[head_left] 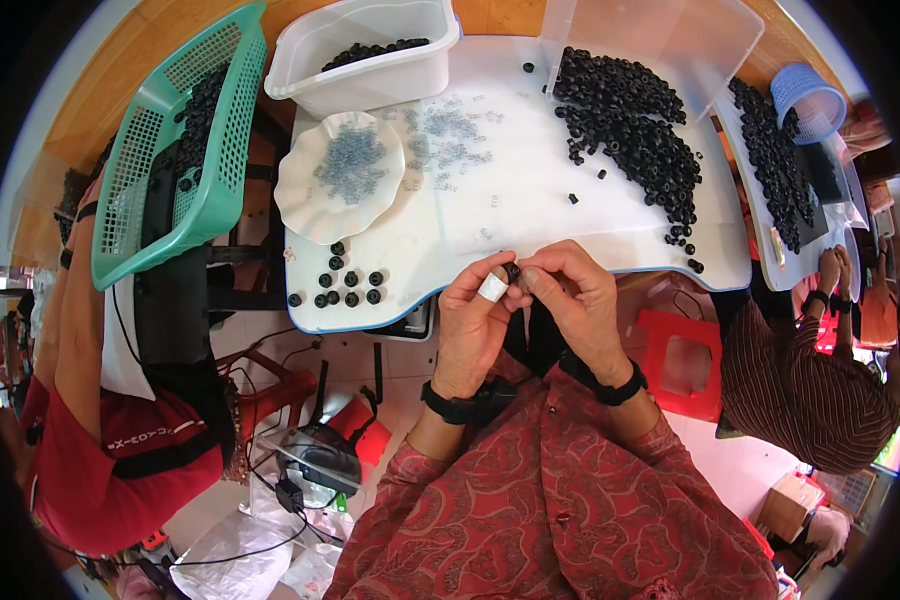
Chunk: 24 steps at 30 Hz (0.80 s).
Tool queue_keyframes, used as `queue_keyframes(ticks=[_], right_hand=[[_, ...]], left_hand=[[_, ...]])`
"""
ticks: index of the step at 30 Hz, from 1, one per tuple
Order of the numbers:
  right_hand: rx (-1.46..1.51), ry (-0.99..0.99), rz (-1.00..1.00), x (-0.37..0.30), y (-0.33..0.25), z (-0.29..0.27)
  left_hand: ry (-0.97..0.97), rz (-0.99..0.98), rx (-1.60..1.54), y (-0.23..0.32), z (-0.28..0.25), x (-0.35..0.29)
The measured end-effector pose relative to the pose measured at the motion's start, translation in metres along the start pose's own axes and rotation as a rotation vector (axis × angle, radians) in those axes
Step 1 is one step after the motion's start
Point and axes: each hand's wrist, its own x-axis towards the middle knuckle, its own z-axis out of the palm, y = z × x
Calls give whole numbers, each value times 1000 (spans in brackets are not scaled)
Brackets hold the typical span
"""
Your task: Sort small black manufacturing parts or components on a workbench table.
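Pinching a small black piece point(512, 271) between their fingertips, the left hand point(473, 320) and the right hand point(580, 310) meet over the near edge of the white worktop point(420, 235). Each grip is narrow — the left one closes on the piece from one side, the right one from the other, and the fingers hide much of it. A white wrap point(493, 287) circles one digit of the left hand.

Beyond the hands, toward the right, a heap of black pieces point(630, 145) spreads out from a clear bin point(660, 45). On the left stands a scalloped white plate point(297, 208) bearing small clear pieces point(350, 160) — more of them lie scattered just beside it. Below the plate, a loose cluster of black pieces point(351, 298) sits near the worktop's edge. Behind the plate is a white tub point(370, 92), with a green basket point(120, 255) farther left.
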Motion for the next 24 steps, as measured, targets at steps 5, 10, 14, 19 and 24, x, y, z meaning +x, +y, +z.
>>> queue_keyframes(ticks=[5,10,14,19,24], right_hand=[[157,28,211,1,-3,-1],[160,8,263,4,-1,-9],[164,-24,272,10,-2,-15],[-433,192,71,27,28,-40],[-738,325,-53,48,52,-56]], left_hand=[[-22,-38,75,-3,-3,0],[-48,-56,90,-4,-1,3],[-63,-51,17,-6,-3,5],[-33,-67,-5,-4,-3,7],[-45,-70,-23,-4,-2,8]])
